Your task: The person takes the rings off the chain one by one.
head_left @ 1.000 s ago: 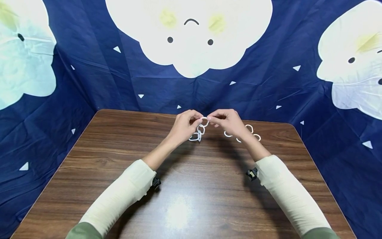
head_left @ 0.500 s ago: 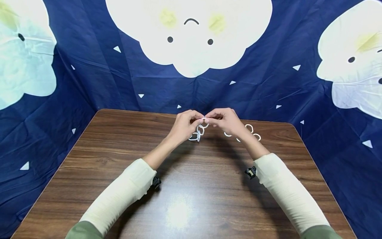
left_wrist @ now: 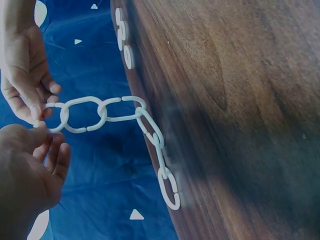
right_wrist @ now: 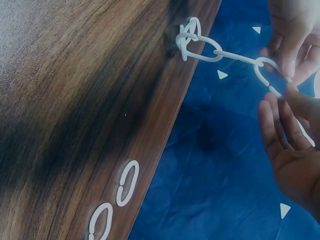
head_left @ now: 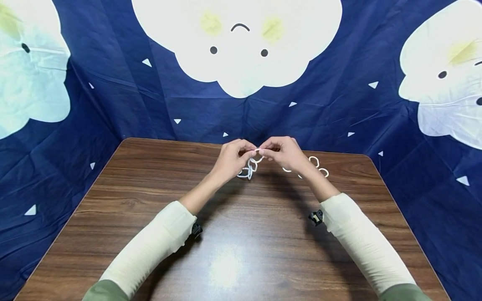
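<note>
Fingertips of my left hand (head_left: 230, 159) and right hand (head_left: 287, 154) meet close together over the table's far edge. Both pinch the white end link (right_wrist: 258, 75) of a plastic chain, thumb against forefinger. From there the chain (left_wrist: 84, 99) of several open-sided oval links slopes down, its lower links lying on the tabletop near the edge. Each link shows a small gap in one side. Just where the fingers pinch, part of the end link is hidden by the fingertips.
Several loose white links (right_wrist: 136, 175) lie on the brown wooden table (head_left: 263, 225) to the right, partly behind my right wrist. A blue cloth (head_left: 324, 113) with white clouds and triangles hangs beyond the far edge and at both sides.
My right hand has shifted slightly left, bringing its fingertips nearer the left hand's around the end link. The left hand has stayed almost in place.
</note>
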Tool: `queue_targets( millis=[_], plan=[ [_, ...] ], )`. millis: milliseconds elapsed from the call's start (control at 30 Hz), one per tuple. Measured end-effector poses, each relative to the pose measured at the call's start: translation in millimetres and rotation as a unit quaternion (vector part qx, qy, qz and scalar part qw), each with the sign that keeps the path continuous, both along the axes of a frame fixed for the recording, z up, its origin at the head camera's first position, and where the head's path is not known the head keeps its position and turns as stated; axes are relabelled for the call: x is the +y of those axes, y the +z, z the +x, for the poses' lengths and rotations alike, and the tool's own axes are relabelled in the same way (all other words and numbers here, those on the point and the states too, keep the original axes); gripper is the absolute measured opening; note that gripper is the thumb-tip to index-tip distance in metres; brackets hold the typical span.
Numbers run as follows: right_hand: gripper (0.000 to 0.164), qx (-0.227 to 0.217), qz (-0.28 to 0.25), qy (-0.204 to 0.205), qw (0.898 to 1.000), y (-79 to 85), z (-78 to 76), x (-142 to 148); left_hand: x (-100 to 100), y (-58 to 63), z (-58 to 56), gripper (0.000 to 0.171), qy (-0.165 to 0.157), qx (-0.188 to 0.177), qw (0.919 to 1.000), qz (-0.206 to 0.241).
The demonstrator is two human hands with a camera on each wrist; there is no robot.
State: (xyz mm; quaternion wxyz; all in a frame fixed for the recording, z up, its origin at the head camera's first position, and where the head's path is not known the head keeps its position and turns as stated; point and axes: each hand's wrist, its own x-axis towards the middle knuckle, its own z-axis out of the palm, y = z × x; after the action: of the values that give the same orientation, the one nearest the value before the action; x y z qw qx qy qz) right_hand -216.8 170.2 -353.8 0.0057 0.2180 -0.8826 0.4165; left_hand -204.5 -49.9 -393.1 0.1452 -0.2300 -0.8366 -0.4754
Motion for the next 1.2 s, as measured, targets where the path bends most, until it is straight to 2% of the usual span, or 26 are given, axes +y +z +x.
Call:
queue_targets(
  millis=[233,533,967,1200],
  plan=[
    [0.012,0.003,-0.016,-0.009,1.000,-3.2,0.1,2.3,-4.8,-3.3,0.2,0.010,0.010,-0.006,0.9999,0.000],
    [0.014,-0.014,-0.035,-0.022,0.999,-4.5,1.1,3.2,-7.3,-8.6,2.8,0.008,0.023,-0.006,0.9997,-0.008],
    [0.015,-0.035,-0.083,-0.029,0.995,-5.9,0.5,1.6,-5.8,-16.7,6.0,0.014,0.000,-0.046,0.9989,0.001],
    [0.016,-0.052,-0.111,-0.020,0.992,-6.2,1.0,0.1,-2.9,-18.4,5.8,0.019,0.014,-0.045,0.9989,-0.008]
  ],
)
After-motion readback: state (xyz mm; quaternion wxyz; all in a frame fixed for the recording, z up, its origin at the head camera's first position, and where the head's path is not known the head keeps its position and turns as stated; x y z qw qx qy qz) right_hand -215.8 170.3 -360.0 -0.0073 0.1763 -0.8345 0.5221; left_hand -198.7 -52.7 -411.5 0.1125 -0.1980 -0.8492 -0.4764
